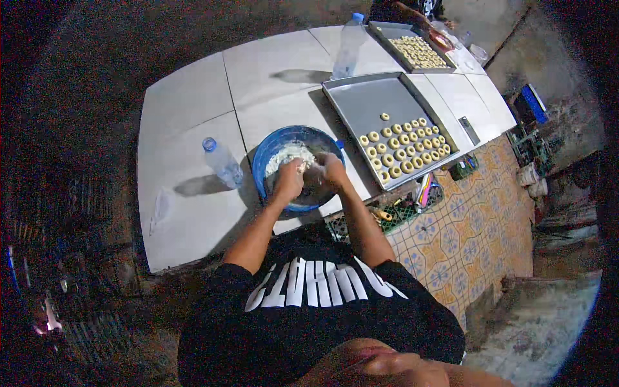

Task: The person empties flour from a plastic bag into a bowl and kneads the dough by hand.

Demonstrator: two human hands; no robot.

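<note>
A round blue basin [260, 161] stands on the white table, with pale, crumbly dough [282, 155] over its far left part. Inside the basin, my left hand [290, 178] has its fingers closed, with whitish crumbs of dough at the tips. Close beside it, also within the basin, is my right hand [331, 170]. Its fingers are curled downward and blurred, so whether they grip anything does not show. The two hands nearly meet over the darker right side of the basin.
Right of the basin lies a metal tray [367, 97] with rows of dough rings [406, 143]. Bottles stand left of the basin [223, 165] and beyond it [348, 48]. Farther off, a person's hand [441, 40] is beside another filled tray [382, 37]. A green crate [393, 222] sits below the table edge.
</note>
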